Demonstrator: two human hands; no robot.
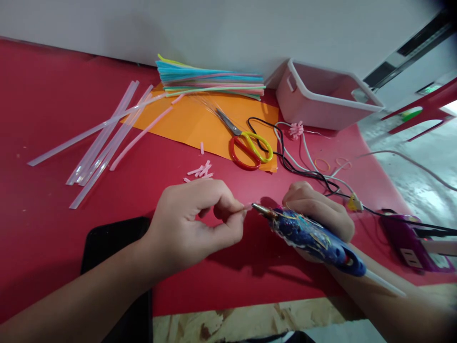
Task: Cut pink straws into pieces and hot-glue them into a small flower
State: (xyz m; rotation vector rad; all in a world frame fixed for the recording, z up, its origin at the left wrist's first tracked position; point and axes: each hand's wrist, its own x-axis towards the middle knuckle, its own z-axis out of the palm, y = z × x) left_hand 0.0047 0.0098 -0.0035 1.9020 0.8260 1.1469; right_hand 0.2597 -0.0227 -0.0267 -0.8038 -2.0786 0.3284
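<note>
My left hand is closed in a pinch on a small pink straw piece just above the red table. My right hand grips a blue hot glue gun. The gun's metal nozzle points left and touches the tip of the pink piece. A clear glue stick juts from the back of the gun. A few more cut pink pieces lie on the table just beyond my left hand.
Farther back lie an orange paper sheet, red-and-yellow scissors, clear glue sticks, a bundle of coloured straws, a white basket, a pink flower, cables and a purple power strip. A black phone lies under my left forearm.
</note>
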